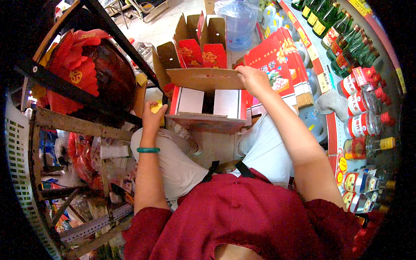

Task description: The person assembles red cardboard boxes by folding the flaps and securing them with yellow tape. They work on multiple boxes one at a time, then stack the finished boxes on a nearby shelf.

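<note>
Head view: your right hand (252,79) grips the far right corner of the brown flap of an open cardboard carton (208,106) resting over your knees. Your left hand (152,115), with a green bangle (148,150) on its wrist, curls against the carton's left side at a small yellow item (157,106); whether the fingers pinch it cannot be told. Red gift boxes (277,60) stand just right of the carton, and bottles (359,93) line the shelf at far right.

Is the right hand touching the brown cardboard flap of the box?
Touching. The head view shows the right hand with its fingers curled over the far right corner of the cardboard flap, with no gap between them.
</note>
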The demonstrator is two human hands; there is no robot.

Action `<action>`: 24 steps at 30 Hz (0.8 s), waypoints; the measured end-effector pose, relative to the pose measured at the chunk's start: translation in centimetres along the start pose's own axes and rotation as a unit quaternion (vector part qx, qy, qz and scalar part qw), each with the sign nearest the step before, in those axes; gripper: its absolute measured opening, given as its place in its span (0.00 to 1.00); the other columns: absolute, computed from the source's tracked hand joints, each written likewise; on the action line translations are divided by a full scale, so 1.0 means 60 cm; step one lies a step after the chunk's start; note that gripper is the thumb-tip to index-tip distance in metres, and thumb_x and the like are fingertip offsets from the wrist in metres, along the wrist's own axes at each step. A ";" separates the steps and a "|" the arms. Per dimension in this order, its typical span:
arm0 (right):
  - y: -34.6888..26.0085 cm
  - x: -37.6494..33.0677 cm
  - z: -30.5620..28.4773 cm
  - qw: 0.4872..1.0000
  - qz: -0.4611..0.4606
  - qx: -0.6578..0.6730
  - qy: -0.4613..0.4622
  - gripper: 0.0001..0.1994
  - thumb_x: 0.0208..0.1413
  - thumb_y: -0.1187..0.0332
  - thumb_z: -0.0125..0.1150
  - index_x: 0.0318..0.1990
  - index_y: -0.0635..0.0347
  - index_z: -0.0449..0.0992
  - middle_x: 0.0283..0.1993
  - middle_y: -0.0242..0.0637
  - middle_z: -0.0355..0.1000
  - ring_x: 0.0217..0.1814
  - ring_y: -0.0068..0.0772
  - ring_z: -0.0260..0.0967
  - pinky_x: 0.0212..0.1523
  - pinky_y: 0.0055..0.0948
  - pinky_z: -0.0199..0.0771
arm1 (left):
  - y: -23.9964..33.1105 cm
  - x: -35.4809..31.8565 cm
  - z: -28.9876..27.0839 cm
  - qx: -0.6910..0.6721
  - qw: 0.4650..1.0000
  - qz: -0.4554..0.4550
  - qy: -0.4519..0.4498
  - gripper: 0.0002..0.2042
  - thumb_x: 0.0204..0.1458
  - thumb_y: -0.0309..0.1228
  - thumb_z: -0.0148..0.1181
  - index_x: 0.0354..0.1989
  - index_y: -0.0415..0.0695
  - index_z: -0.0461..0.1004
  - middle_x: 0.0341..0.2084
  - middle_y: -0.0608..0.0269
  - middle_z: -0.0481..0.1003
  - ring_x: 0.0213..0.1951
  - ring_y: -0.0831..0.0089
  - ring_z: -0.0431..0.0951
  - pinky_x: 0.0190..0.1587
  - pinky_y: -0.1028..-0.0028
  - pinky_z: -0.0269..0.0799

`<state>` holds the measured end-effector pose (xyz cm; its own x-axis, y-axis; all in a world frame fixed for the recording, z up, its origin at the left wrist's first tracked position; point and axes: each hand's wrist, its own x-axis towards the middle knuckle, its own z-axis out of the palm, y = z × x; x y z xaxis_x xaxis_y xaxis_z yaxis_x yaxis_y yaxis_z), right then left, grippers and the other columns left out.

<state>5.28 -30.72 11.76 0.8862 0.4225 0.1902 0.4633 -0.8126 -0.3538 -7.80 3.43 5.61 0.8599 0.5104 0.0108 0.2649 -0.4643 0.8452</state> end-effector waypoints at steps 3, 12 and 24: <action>0.018 -0.009 0.006 0.998 0.013 0.052 0.019 0.10 0.54 0.63 0.50 0.41 0.53 0.72 0.38 0.43 0.72 0.41 0.47 0.70 0.39 0.41 0.69 | 0.004 -0.005 -0.005 -0.014 0.999 0.039 -0.026 0.20 0.40 0.35 0.67 0.38 0.39 0.66 0.36 0.58 0.71 0.39 0.69 0.70 0.43 0.74 0.66; 0.023 0.040 -0.008 0.998 -0.029 -0.024 -0.057 0.11 0.53 0.65 0.49 0.42 0.51 0.72 0.38 0.45 0.73 0.42 0.51 0.70 0.40 0.46 0.70 | 0.001 -0.033 -0.025 -0.045 0.983 0.040 -0.175 0.21 0.38 0.29 0.67 0.41 0.44 0.65 0.36 0.61 0.70 0.38 0.72 0.69 0.42 0.74 0.67; -0.038 0.024 0.019 0.998 -0.056 -0.010 -0.002 0.11 0.50 0.63 0.48 0.39 0.49 0.75 0.36 0.42 0.74 0.41 0.45 0.72 0.41 0.46 0.69 | 0.001 -0.065 -0.030 0.034 0.975 0.136 -0.173 0.28 0.32 0.29 0.71 0.43 0.44 0.63 0.36 0.57 0.72 0.37 0.68 0.72 0.40 0.71 0.69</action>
<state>5.52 -27.81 11.78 0.8291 0.5122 0.2243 0.5590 -0.7679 -0.3129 -11.94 2.71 6.56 0.9950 0.0925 0.0379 0.0255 -0.6016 0.7984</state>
